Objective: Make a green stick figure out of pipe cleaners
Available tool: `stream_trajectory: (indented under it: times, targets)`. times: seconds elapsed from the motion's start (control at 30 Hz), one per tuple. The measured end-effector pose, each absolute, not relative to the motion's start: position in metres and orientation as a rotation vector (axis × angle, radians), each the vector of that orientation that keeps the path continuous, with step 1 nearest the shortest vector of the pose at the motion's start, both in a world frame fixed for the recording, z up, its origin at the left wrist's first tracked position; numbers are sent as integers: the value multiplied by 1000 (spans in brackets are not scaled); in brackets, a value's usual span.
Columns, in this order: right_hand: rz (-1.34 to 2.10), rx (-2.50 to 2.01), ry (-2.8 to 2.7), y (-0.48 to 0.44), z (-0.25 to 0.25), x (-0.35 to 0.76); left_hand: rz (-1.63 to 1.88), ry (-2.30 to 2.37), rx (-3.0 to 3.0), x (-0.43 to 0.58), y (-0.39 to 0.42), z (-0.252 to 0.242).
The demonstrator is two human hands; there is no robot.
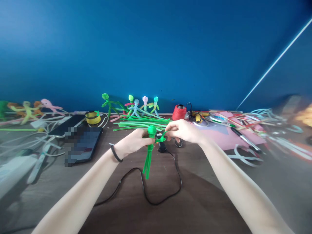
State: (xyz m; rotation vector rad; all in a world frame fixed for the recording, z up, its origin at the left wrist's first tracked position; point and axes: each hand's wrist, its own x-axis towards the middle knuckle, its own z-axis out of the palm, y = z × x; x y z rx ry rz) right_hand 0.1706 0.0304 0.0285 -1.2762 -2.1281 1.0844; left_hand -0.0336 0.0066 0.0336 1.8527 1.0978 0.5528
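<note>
A green pipe-cleaner figure [150,148] hangs upright above the middle of the table, with a round coiled head and straight strands dangling below. My left hand [136,142] pinches it just under the head, thumb in front. To its right, my right hand [182,130] closes its fingertips on the loose end of the green pipe cleaner that forms the figure's side arm [161,139]. Part of that arm is coiled. Behind the hands lies a bundle of loose green pipe cleaners [126,124].
Several finished pipe-cleaner figures [136,105] lean along the blue wall [156,48]. A dark phone [89,144] lies at left. A black cable [156,204] loops across the table in front. Red thread spool [178,112], pink paper [246,136] and a black pen [246,139] are at right.
</note>
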Motion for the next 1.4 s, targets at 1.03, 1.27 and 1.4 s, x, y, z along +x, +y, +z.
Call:
stream_trajectory:
  times: [1.03, 1.27, 1.4]
  targets:
    - [862, -1178, -2202, -5, 49, 152, 686, 1220, 1751, -29, 11, 15]
    - [1176, -1115, -2210, 2, 43, 155, 860, 1211, 1537, -29, 11, 17]
    - [1195, -1101, -2242, 12, 35, 159, 869, 1153, 1462, -27, 10, 23]
